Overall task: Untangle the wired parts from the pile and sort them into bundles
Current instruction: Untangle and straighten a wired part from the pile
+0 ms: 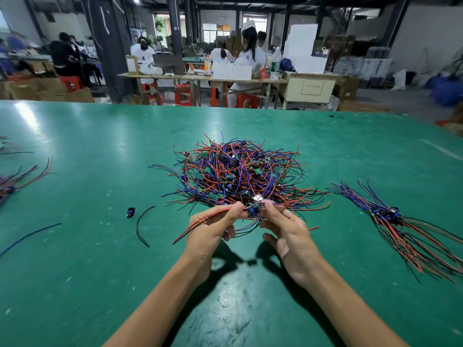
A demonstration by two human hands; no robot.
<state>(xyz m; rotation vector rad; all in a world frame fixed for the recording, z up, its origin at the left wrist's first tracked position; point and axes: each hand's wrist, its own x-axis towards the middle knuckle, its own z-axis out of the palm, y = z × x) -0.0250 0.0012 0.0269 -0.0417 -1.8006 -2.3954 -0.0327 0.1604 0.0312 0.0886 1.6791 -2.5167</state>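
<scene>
On the green desk (75, 151), a partial bundle (15, 181) of red and dark wires lay at your far left edge, blurred. Nearer you on that side were a loose blue wire (27, 237), a small blue part (130, 212) lying alone, and a curved black wire (142, 226) just beside it. Your left hand (213, 231) pinched the red and black leads (200, 221) of one wired part, fingers (238, 209) curled round them, the leads trailing out to the left. Your right hand (285, 234) pinched that same part's small blue module (254, 210) between thumb and fingertips, its other fingers loosely bent. You held the part just above the near edge of the tangled pile (238, 174) of red, blue and black wires in the middle of the desk. Well apart to your right lay a sorted bundle (395, 219), its modules lined up and its wires fanned out both ways.
</scene>
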